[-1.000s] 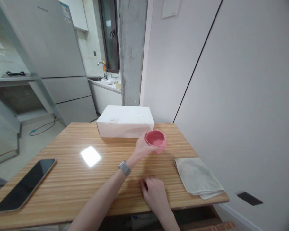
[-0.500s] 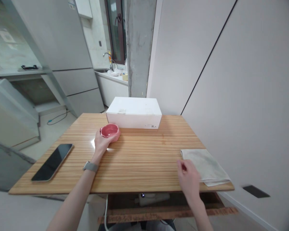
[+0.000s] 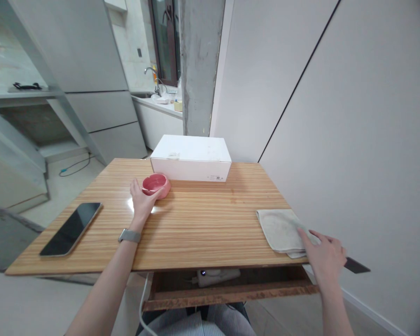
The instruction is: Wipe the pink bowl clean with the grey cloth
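Observation:
A round pink ashtray (image 3: pixel 164 190) with a notched rim stands upright on the wooden table, close to the front left corner of a white box. Beside it rests my left hand (image 3: pixel 142 198), its fingers spread at the left of the ashtray and the thumb by its front side. A gap shows between those fingers and the ashtray. My right hand (image 3: pixel 324 254) is over the right end of a folded pale cloth (image 3: pixel 278 228). Its thumb touches the cloth, with the other fingers apart and curved over the table's right edge.
The white box (image 3: pixel 191 169) lies at the back of the table (image 3: pixel 203 224). A black phone (image 3: pixel 72 229) is at the left. Below the front edge, an open drawer (image 3: pixel 231 295) holds a white power strip (image 3: pixel 217 276). A wall rises along the right side.
My left fingers have loosened from the ashtray and spread apart. My right hand has gone from a loose curl at the cloth's left side to its right end, opening. The view has shifted slightly.

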The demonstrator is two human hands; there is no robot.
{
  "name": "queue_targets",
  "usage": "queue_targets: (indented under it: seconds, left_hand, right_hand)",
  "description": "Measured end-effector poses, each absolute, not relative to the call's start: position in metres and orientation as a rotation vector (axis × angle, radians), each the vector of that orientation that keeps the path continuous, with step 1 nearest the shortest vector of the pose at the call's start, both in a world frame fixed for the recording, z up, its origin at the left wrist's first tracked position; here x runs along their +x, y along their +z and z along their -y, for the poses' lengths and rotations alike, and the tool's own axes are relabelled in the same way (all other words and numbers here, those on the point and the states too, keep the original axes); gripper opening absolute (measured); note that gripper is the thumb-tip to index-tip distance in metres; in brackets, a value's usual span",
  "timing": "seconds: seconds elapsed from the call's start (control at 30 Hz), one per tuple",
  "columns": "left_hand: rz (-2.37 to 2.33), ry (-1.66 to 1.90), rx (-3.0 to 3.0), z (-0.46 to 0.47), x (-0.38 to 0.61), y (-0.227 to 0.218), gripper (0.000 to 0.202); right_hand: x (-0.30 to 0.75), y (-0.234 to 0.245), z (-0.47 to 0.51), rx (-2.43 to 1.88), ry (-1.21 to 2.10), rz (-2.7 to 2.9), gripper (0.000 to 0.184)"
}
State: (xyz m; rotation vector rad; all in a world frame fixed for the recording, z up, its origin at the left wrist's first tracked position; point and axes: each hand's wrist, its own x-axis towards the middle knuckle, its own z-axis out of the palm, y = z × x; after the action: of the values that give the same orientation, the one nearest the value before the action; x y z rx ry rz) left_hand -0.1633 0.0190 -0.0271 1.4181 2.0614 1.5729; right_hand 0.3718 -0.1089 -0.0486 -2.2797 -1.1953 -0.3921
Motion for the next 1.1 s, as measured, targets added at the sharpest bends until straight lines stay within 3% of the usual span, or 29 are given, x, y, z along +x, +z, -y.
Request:
queue_targets:
  seconds: [0.07, 0.2, 0.33, 0.57, 0.77, 0.9, 1.03, 1.1]
  left_hand:
    - [-2.127, 1.659, 1.552, -0.006, -0.156, -0.019, 0.095]
    - [-2.018, 1.749, 1.728, 0.034, -0.124, -0.001, 0.067]
    - [-1.647, 1.542, 1.588, 0.078, -0.083, -0.005, 0.046]
    - [-1.013, 1.043, 0.730, 0.113, -0.042, -0.017, 0.072]
    - [-1.107, 1.093, 0.814, 0.123, -0.055, 0.015, 0.083]
    - [-1.365, 1.362, 0.945, 0.119, -0.104, 0.006, 0.090]
    - [-1.737, 1.260, 1.219, 0.118, -0.174, -0.018, 0.059]
    - [-1.908, 1.187, 1.279, 0.122, -0.201, -0.025, 0.054]
  right_hand:
    - [0.371, -0.045, 0.109, -2.351, -0.405, 1.209, 0.062]
    - [0.364, -0.036, 0.105, -2.355, -0.096, 1.281, 0.060]
    - [0.321, -0.024, 0.099, -2.171, 0.057, 1.225, 0.059]
    - [0.181, 0.009, 0.099, -1.436, 0.906, 1.021, 0.041]
    - [0.096, 0.025, 0.104, -1.077, 1.399, 0.881, 0.039]
    - [0.096, 0.004, 0.109, -1.131, 1.470, 1.055, 0.038]
    - [0.126, -0.022, 0.114, -1.340, 1.252, 1.226, 0.038]
    - [0.143, -0.029, 0.117, -1.412, 1.167, 1.262, 0.039]
